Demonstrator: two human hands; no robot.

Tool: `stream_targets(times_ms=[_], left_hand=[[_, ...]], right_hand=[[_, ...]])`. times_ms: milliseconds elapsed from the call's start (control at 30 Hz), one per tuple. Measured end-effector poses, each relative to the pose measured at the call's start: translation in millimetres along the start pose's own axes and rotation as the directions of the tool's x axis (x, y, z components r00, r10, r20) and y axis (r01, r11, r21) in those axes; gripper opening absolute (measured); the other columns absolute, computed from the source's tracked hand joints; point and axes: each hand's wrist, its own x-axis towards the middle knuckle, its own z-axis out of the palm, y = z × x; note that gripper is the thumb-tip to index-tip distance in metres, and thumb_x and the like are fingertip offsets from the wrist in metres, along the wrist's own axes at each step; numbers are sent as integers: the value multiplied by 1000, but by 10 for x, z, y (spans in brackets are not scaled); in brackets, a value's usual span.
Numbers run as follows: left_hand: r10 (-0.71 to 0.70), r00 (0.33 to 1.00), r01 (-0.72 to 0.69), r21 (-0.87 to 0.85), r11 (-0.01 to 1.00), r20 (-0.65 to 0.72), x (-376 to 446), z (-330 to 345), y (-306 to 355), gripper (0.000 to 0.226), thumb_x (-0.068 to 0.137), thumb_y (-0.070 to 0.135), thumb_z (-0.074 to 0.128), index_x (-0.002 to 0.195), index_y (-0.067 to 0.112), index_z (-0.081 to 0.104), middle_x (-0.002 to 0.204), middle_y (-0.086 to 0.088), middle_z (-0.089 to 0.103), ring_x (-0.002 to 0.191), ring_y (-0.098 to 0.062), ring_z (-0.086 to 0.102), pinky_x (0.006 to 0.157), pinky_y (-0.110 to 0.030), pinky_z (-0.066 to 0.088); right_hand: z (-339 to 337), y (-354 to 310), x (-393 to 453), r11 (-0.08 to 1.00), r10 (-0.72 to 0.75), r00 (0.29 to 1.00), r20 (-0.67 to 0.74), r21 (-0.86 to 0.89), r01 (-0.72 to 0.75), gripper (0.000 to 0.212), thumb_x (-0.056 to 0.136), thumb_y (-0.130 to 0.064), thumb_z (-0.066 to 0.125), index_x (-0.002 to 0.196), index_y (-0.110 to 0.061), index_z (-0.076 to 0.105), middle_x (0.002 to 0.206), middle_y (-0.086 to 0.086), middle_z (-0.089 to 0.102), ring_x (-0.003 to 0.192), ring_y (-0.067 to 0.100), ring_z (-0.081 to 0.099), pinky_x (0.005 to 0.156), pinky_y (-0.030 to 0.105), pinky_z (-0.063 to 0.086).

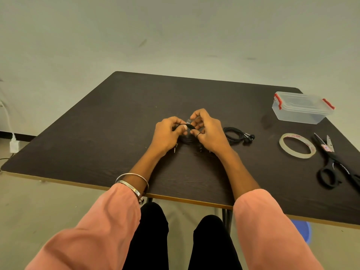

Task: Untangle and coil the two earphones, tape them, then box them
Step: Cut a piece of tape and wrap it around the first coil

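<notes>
A coiled black earphone (187,133) sits between my two hands over the middle of the dark table (109,121). My left hand (168,134) pinches the coil at its top. My right hand (207,131) pinches a small clear piece of tape (188,120) at the coil. A second black earphone (238,135) lies coiled on the table just right of my right hand, its earbuds pointing right. Further right lie a roll of clear tape (297,145) and black scissors (332,162). The clear plastic box (302,108) with red clips stands shut at the far right.
The table's near edge (175,199) runs under my forearms. A blue stool (303,230) shows below the table at the right. A white charger and cable (13,145) hang by the wall at the left.
</notes>
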Motion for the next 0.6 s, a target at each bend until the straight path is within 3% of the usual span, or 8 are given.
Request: stream_targets(times_ms=[233, 600], left_hand=[[-36, 995, 59, -270, 961, 88, 13, -112, -64, 27, 83, 10, 70, 109, 15, 72, 106, -4, 73, 106, -17, 66, 98, -43, 51], [-21, 999, 15, -165, 986, -33, -21, -42, 8, 15, 84, 14, 71, 98, 17, 76, 91, 3, 75, 88, -6, 69, 87, -34, 56]], right_hand=[[13, 4, -3, 996, -53, 998, 16, -66, 54, 29, 82, -5, 70, 103, -17, 53, 96, -5, 58, 85, 9, 57, 63, 6, 41], [22, 40, 14, 986, -92, 995, 32, -138, 95, 27, 82, -6, 70, 105, -15, 58, 97, -1, 62, 85, 13, 59, 71, 10, 43]])
